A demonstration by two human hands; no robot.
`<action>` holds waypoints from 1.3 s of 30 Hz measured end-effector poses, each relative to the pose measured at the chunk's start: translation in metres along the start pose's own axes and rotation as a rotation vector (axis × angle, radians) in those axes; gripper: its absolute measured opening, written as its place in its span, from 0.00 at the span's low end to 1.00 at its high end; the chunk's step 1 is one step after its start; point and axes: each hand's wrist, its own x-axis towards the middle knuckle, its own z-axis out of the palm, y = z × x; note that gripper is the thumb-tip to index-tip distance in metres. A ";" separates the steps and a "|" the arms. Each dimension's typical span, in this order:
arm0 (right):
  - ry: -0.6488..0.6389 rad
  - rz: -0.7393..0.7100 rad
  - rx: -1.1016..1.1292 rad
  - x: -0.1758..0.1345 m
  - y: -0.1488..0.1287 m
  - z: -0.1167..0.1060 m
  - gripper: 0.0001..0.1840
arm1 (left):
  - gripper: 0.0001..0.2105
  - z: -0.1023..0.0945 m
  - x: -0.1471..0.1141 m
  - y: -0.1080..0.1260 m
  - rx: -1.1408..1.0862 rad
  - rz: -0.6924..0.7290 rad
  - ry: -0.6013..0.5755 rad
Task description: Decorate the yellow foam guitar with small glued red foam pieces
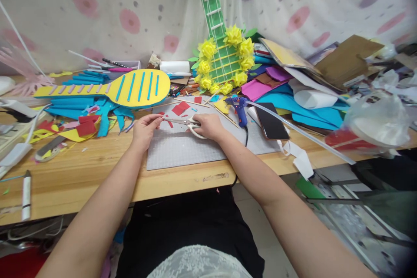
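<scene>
My right hand (208,126) is closed round the white-handled scissors (197,133), whose blades point left over the grey cutting mat (182,152). At the blade tips my left hand (146,130) is pinched; whatever lies between its fingers is too small to make out. Red paper scraps (180,108) are scattered on the mat just beyond the scissors. A blue glue gun (240,110) lies to the right of my right hand. Behind the mat stands a green guitar-shaped craft piece (224,63) ringed with yellow paper flowers.
A yellow instrument-shaped piece with blue strips (141,89) lies on blue paper at the left. Right of the mat are a black phone (272,120), a clear tube (302,132) and stacked coloured paper (265,84). A white marker (26,195) lies near the front-left table edge.
</scene>
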 end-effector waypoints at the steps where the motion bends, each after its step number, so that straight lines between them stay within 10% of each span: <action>1: -0.003 0.001 -0.003 0.000 0.000 0.000 0.23 | 0.11 0.000 0.000 0.000 -0.001 -0.004 0.000; 39: -0.006 0.027 0.062 0.000 0.002 0.001 0.24 | 0.15 -0.002 0.000 -0.004 -0.008 0.016 -0.041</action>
